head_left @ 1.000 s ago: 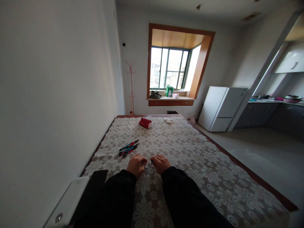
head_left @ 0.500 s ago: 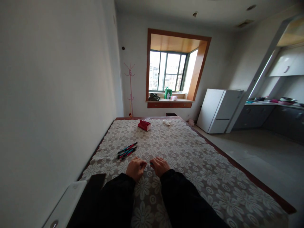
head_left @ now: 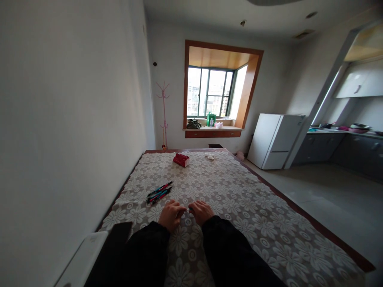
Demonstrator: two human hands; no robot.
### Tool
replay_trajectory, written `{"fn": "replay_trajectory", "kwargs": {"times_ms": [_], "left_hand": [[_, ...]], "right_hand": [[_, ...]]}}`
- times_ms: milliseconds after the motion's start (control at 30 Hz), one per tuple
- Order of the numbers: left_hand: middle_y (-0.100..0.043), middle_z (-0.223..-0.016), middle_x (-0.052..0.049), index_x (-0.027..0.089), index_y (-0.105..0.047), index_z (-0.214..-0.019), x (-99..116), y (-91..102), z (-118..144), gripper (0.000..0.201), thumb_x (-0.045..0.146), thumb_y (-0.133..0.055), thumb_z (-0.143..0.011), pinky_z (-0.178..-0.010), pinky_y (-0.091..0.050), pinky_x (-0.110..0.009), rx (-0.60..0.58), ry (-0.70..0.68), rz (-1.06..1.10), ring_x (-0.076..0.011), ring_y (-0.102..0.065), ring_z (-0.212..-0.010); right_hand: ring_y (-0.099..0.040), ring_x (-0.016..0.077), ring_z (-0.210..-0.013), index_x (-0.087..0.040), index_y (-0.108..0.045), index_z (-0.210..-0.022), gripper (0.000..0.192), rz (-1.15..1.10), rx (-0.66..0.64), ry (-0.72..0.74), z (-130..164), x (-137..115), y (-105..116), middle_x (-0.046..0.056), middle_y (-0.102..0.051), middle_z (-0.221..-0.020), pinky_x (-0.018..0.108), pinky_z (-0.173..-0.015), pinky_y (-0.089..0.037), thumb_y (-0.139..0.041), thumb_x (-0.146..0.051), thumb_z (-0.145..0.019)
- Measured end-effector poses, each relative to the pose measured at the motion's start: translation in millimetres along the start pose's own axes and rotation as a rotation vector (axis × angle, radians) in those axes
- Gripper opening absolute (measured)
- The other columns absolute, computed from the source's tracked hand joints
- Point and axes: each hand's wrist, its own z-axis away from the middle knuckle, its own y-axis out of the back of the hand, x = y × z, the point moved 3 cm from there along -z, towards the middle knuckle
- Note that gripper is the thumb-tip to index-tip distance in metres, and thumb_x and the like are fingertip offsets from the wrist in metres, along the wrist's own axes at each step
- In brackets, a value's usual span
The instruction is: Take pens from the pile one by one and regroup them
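Observation:
Both of my hands are held low over the flowered tablecloth (head_left: 191, 254), fingertips facing each other with a narrow gap. My left hand (head_left: 171, 215) is closed, thumb and forefinger drawn together and pointing at the right hand; what they pinch, if anything, is too small to see. Curled fingers close my right hand (head_left: 201, 212) too, and a tiny dark bit shows at its fingertips that I cannot name. Just beyond the left hand lies a loose pile of several pens (head_left: 159, 193) in black, red and teal.
A red pouch-like packet (head_left: 181, 160) and a small white item (head_left: 210, 157) lie toward the table's far end. A wall (head_left: 74, 119) runs along the left side. A white box-like object (head_left: 85, 255) stands at the near left. Beyond the table on the right is a white fridge (head_left: 273, 139).
My left thumb and forefinger reach slightly farther toward the right hand, narrowing the gap. The camera has tilted up a little. The pens and the red packet stay put on the cloth.

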Motion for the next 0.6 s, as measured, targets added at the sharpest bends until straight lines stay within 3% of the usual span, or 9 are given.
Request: {"fn": "replay_trajectory", "kwargs": {"times_ms": [400,600], "left_hand": [[-0.065,-0.081,-0.006,0.027,-0.072,-0.098,-0.9,-0.9,-0.6,0.026,0.023,-0.05,-0.086,-0.081,-0.04,-0.034,-0.03,-0.005,0.001,-0.0205,-0.053,-0.087],[-0.067,-0.085,-0.005,0.027,-0.071,-0.1,-4.7,-0.9,-0.3,0.025,0.024,-0.05,-0.087,-0.083,-0.043,-0.033,0.031,-0.01,0.036,-0.0203,-0.056,-0.091]], "right_hand": [[-0.06,0.0174,-0.086,-0.023,-0.062,-0.094,0.009,-0.026,-0.039,-0.034,-1.1,-2.8,4.9,0.002,-0.069,-0.087,0.027,-0.078,-0.041,-0.056,-0.024,-0.087],[-0.061,0.0173,-0.087,-0.024,-0.061,-0.097,0.013,-0.075,-0.033,-0.043,-0.1,-4.7,6.2,0.002,-0.068,-0.09,0.026,-0.078,-0.043,-0.057,-0.023,-0.086]]}}
